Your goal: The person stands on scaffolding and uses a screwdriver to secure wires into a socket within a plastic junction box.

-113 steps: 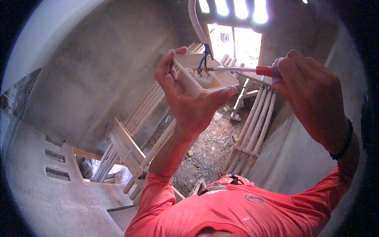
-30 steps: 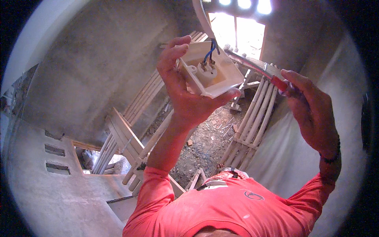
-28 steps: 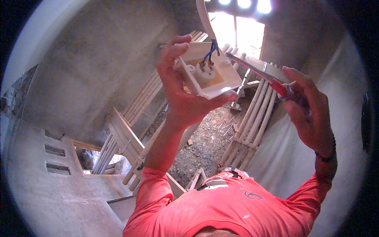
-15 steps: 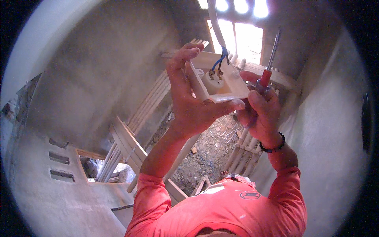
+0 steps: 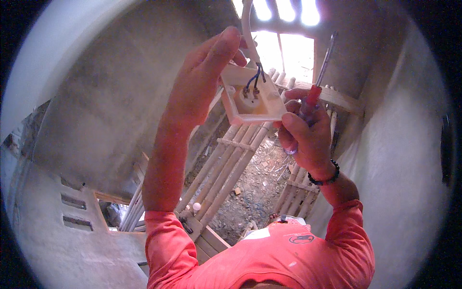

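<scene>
A white square plastic box (image 5: 260, 117) hangs in front of me with its hollow back facing up. Inside it is a round white fitting (image 5: 249, 101) with two brass terminals. Blue and dark wires (image 5: 260, 72) run from the fitting up to a pale cable (image 5: 247, 24). My right hand (image 5: 310, 132) pinches the box's near right corner and also grips a screwdriver (image 5: 315, 91) with a clear and red handle, blade pointing up. Beside the cable, at the box's far left corner, my left hand (image 5: 204, 72) has its thumb and fingers drawn together; what they hold is unclear.
Below lie bamboo poles (image 5: 231, 159) lashed together and a ground strewn with rubble (image 5: 255, 180). Grey plastered walls (image 5: 110, 96) stand around me. Bright window openings (image 5: 293, 53) are ahead, and wooden boards (image 5: 211, 241) lie at lower left.
My left hand has let go of the box's left side and moved up and left, beside the cable. The box and my right hand with the screwdriver have shifted slightly left.
</scene>
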`<state>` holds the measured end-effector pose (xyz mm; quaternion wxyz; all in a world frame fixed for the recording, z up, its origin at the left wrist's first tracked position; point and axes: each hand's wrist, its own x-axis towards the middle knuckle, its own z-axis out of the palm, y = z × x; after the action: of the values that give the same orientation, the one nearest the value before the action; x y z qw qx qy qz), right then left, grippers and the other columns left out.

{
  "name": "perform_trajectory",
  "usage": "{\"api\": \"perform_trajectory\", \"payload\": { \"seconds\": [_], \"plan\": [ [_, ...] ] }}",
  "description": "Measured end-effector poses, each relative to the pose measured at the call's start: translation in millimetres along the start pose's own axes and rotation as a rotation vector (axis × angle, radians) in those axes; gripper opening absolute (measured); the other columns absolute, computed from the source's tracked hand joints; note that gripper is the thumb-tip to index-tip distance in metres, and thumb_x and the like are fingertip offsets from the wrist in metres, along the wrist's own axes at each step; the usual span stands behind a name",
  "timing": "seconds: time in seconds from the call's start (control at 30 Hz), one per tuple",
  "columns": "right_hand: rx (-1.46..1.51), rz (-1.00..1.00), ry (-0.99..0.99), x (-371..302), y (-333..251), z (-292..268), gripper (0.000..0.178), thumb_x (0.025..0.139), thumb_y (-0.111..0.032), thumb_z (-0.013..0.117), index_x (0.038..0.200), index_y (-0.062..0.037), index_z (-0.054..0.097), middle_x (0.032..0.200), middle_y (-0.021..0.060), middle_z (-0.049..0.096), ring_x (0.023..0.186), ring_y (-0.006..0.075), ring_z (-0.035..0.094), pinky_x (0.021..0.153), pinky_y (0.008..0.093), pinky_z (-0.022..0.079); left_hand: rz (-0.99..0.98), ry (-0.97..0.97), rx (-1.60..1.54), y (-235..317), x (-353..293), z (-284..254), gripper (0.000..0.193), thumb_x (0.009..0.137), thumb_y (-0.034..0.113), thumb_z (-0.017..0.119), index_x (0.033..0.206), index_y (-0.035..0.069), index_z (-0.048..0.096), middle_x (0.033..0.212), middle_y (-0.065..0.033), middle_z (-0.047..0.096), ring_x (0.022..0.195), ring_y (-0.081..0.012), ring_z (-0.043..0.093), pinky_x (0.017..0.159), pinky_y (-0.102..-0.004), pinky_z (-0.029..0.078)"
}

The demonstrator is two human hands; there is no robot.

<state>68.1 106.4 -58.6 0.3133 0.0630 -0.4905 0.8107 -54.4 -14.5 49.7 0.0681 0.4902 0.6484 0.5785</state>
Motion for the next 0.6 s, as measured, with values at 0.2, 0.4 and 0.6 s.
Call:
{"api": "perform_trajectory", "payload": {
  "seconds": [0.2, 0.4, 0.6],
  "plan": [
    [-0.117, -0.064, 0.039, -14.8, 2.7, 6.6, 0.029, 0.076, -0.004, 0.059, 0.103, -0.004, 0.047, 0.063, 0.0019, 0.054, 0.045, 0.005, 0.047, 0.038, 0.0189, 0.037, -0.263, -0.189, -0.061, 5.4, 0.4, 9.9, 0.035, 0.086, 0.035, 0.053, 0.089, 0.0, 0.06, 0.091, -0.0079, 0.06, 0.083, -0.013, 0.058, 0.068, -0.0288, 0.05],
    [-0.147, -0.117, 0.045, -19.6, 0.3, 4.6, 0.027, 0.075, -0.005, 0.06, 0.099, -0.0044, 0.047, 0.061, -0.0021, 0.049, 0.046, 0.0032, 0.044, 0.04, 0.0187, 0.036, -0.265, -0.125, -0.226, 1.4, -3.4, 15.9, 0.031, 0.085, 0.031, 0.056, 0.087, 0.0, 0.062, 0.079, -0.0044, 0.06, 0.07, -0.0105, 0.059, 0.062, -0.0243, 0.047],
    [-0.143, -0.111, 0.046, -28.6, 2.1, 1.8, 0.026, 0.075, -0.006, 0.061, 0.097, -0.0042, 0.047, 0.063, -0.0028, 0.048, 0.046, 0.0026, 0.044, 0.041, 0.0181, 0.035, -0.204, -0.334, -0.428, -15.6, -3.3, 10.4, 0.028, 0.085, 0.026, 0.055, 0.087, -0.001, 0.06, 0.101, -0.0125, 0.06, 0.079, -0.0148, 0.061, 0.07, -0.0287, 0.051]
  ]
}}
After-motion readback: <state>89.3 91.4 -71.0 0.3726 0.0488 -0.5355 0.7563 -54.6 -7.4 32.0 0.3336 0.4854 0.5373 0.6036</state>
